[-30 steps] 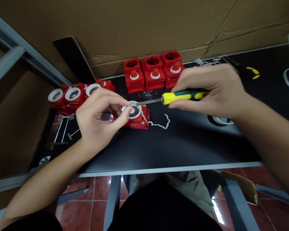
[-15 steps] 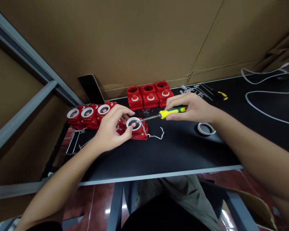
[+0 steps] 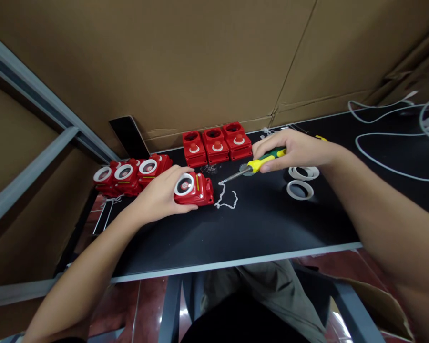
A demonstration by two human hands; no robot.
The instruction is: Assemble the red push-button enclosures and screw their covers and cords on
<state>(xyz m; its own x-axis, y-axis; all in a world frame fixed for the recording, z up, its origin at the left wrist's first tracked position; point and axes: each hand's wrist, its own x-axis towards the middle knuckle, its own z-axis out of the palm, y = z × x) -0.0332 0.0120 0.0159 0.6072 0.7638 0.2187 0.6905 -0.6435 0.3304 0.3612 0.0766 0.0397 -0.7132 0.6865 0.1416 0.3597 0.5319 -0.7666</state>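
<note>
My left hand (image 3: 159, 193) is wrapped round a red housing (image 3: 204, 191), which has a white ring around a dark round window at its left end. In my right hand (image 3: 298, 150) is a yellow and green screwdriver (image 3: 259, 164), its metal shaft pointing down and left. The screwdriver tip lies at the upper end of a thin, crinkled white strip (image 3: 231, 206) just right of the housing. A clear round disc (image 3: 243, 167) shows partly behind the screwdriver.
Three red housings with open round holes (image 3: 214, 147) stand at the back. Several red housings with white rings (image 3: 127, 178) sit at left, near a dark phone-like slab (image 3: 129, 136). Loose white rings (image 3: 289, 191) lie at right, with a white cable (image 3: 389, 137) beyond.
The red housing has turned and shifted left in my left hand. The screwdriver has come away from the white ring, and the white strip now lies apart from the housing on the table.
</note>
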